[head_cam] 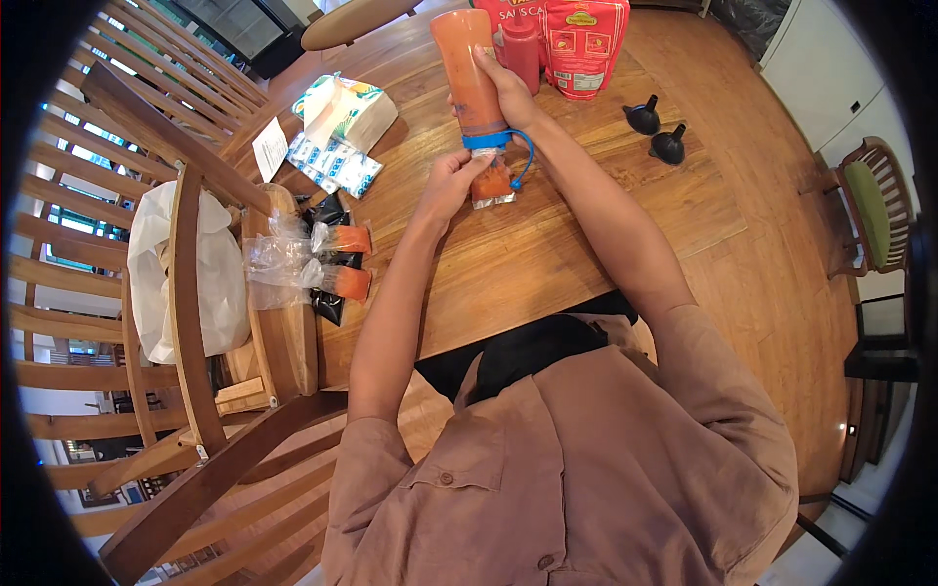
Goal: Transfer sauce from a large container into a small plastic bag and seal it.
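Upside down over the wooden table (pixel 513 271), a squeeze bottle (pixel 463 66) of orange sauce is gripped around its body by my right hand (pixel 511 91). A blue cap (pixel 485 141) closes its lower end, and a thin blue strap with a small plug loops off to the right. Just below the cap, my left hand (pixel 448 183) pinches the neck of a small clear plastic bag (pixel 492 183) against the bottle's mouth. Orange sauce fills the lower part of that bag. The nozzle tip is hidden by the fingers and the plastic.
Two sauce-filled bags (pixel 352 283) lie at the left over black packets (pixel 328 308). Beyond are a tissue pack (pixel 375 121) and blue-white packets (pixel 333 165). Red pouches (pixel 584 51), a red squeeze bottle (pixel 521 58) and black funnels (pixel 667 146) stand right. A white bag (pixel 220 293) sits left.
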Demonstrator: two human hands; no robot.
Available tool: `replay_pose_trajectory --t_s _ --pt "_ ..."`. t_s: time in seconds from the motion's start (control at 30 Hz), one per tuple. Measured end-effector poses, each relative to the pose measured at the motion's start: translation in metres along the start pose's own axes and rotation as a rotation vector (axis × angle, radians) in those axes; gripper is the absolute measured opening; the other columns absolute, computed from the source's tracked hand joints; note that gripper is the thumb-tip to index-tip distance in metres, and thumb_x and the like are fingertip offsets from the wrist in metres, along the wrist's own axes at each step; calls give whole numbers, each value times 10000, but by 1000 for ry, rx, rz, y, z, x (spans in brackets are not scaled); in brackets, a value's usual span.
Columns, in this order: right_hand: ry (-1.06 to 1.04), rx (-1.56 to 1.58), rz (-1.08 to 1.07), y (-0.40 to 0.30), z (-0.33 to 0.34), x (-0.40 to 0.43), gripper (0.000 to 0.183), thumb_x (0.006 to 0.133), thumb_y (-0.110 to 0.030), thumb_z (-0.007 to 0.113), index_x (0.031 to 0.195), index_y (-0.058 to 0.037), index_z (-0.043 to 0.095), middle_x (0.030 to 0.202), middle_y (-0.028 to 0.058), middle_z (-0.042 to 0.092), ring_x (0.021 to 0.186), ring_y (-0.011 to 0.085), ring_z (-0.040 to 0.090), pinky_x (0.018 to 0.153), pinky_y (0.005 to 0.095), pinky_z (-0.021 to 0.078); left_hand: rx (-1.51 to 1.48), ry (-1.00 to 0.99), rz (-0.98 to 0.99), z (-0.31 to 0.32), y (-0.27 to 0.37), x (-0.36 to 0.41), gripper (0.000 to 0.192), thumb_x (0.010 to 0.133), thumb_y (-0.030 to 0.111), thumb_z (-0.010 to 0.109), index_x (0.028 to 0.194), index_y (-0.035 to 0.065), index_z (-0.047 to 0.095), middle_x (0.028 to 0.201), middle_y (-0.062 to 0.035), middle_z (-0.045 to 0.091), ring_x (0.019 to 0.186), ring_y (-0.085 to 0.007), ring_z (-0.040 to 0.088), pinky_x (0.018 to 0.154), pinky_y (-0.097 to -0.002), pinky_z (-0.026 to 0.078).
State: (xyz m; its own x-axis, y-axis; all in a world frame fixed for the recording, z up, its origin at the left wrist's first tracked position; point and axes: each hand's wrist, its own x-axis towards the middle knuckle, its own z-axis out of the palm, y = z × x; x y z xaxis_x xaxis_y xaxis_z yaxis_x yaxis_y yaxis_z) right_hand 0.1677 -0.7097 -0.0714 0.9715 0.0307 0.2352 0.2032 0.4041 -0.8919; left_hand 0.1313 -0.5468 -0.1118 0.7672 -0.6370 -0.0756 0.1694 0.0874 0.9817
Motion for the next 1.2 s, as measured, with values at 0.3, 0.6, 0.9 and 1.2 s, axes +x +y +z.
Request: replay_pose_trajectory --t_s 0.3,0.6,0.9,1.2 --pt "14 0 -38 3 3 0 627 917 -628 444 1048 -30 578 815 121 653 711 194 656 665 315 544 -1 -79 47 -3 1 -2 293 957 232 550 1108 -15 588 1047 -145 674 952 -218 667 830 -354 543" --pt "74 -16 -105 9 4 1 612 920 -602 473 1034 -13 590 816 110 651 716 181 649 665 299 534 -24 -50 29 -2 2 -3 290 959 222 548 1123 -14 578 1055 -140 683 962 -208 667 858 -354 522" --pt "158 27 -99 13 7 3 546 911 -488 590 1172 -10 548 928 61 628 801 124 602 681 279 506 -8 -37 34 -7 -2 -1 264 957 205 558 1117 -2 596 1083 -111 667 964 -176 658 832 -353 543" --pt "206 -19 -99 9 12 -1 533 912 -489 589 1074 19 609 893 72 653 772 125 613 668 279 507 -18 -55 26 -5 3 -5 270 958 209 568 1119 -6 595 1069 -96 669 954 -174 657 848 -348 530"
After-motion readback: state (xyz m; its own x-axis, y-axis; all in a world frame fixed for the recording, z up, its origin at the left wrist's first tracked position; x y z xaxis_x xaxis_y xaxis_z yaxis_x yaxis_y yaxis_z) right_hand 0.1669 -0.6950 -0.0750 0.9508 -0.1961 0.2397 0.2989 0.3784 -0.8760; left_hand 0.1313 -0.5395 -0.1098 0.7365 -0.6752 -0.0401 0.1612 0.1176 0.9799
